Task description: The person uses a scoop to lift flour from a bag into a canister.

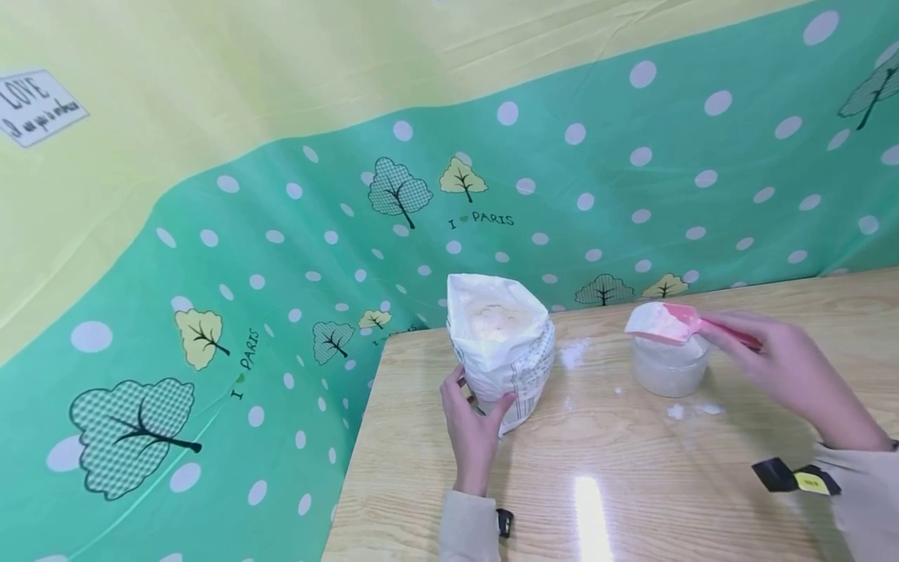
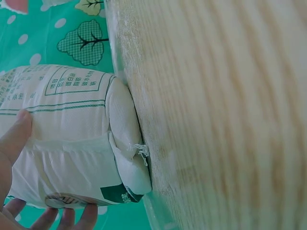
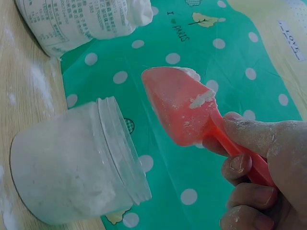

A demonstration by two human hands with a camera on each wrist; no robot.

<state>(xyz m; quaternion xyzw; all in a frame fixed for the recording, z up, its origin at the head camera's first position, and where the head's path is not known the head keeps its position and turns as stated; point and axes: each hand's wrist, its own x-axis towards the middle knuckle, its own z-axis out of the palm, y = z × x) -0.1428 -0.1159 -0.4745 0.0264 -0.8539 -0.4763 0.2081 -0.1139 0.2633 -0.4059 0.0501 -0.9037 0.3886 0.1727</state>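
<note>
An open white flour bag (image 1: 502,351) with green print stands upright near the back edge of the table, white powder showing inside. My left hand (image 1: 474,429) grips its lower front, thumb on one side and fingers round the other; the bag's stitched bottom (image 2: 127,139) shows in the left wrist view. In my right hand (image 3: 261,163) is the handle of a red scoop (image 3: 180,105), heaped with white powder. That scoop is held over the mouth of a clear jar (image 1: 670,371), which has powder inside (image 3: 62,158). White dust coats the right fingertips.
Spilled powder (image 1: 576,353) marks the wooden table (image 1: 407,460) between bag and jar, with small clumps (image 1: 676,411) in front of the jar. A green and yellow dotted cloth (image 1: 323,226) hangs behind and at the left of the table.
</note>
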